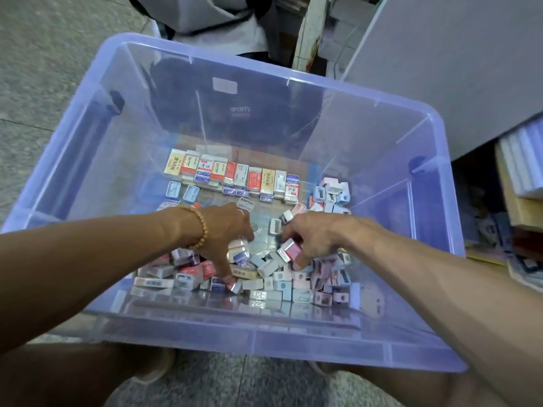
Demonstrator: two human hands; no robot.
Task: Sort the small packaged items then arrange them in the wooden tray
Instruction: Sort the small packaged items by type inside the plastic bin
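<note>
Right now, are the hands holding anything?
Yes. The right hand pinches a small pink-and-white packet by its end. The left hand clutches a few small white packets under its fingers.

A speckled grey floor [44, 69] runs along the left edge and under the near edge of the view. A grey cabinet [455, 63] fills the upper right corner. Below it, at the right edge, stacked books [520, 171] sit on shelves. A dark bag [235, 110] marked "SPORTS" shows through the far wall.
</note>
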